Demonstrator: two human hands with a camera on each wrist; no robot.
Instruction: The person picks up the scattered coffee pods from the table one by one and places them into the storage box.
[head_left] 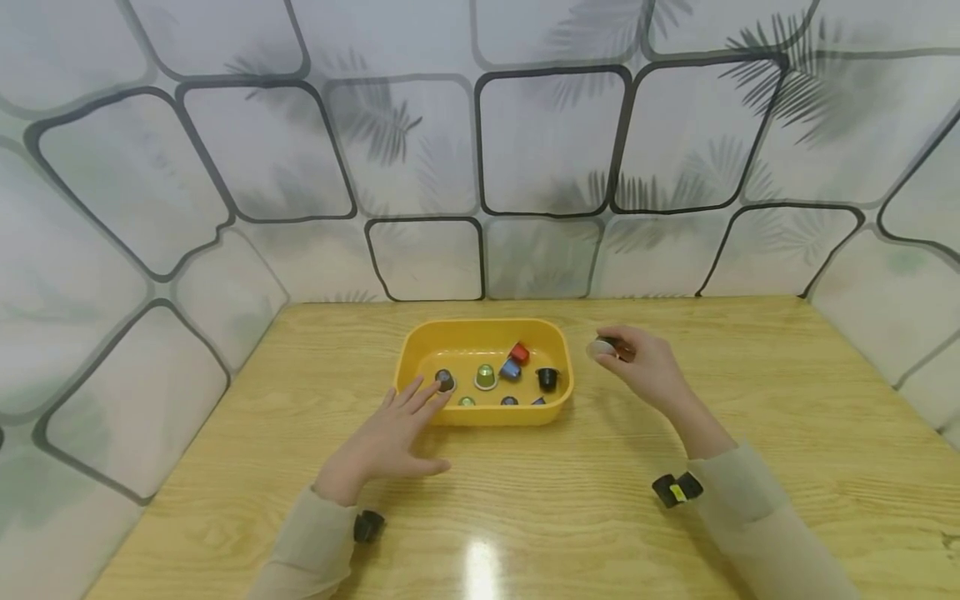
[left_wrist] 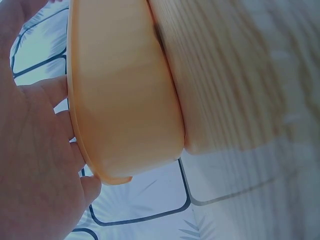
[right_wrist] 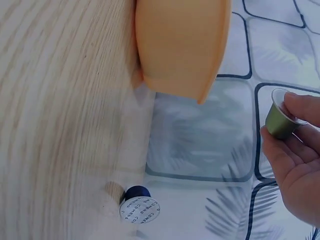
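My right hand [head_left: 641,362] pinches a green coffee capsule [right_wrist: 280,122] between thumb and fingers, raised above the table to the right of the yellow tray [head_left: 495,416]. On the table below that hand lies a dark blue capsule [right_wrist: 137,192], its pale printed lid showing. My left hand [head_left: 390,437] reaches over the tray's left front rim with fingers spread and thumb held apart. In the tray are a dark capsule [head_left: 445,380] near the left fingertips, a green capsule [head_left: 486,377], a red one [head_left: 519,353], a blue one [head_left: 511,369] and a black one [head_left: 547,379]. The front wall partly hides several more.
The tray stands on a wood-grain table [head_left: 495,492] towards its back edge. A patterned fabric wall [head_left: 555,150] rises behind and along both sides. Black wrist mounts show at the left sleeve [head_left: 315,533] and right sleeve [head_left: 750,500].
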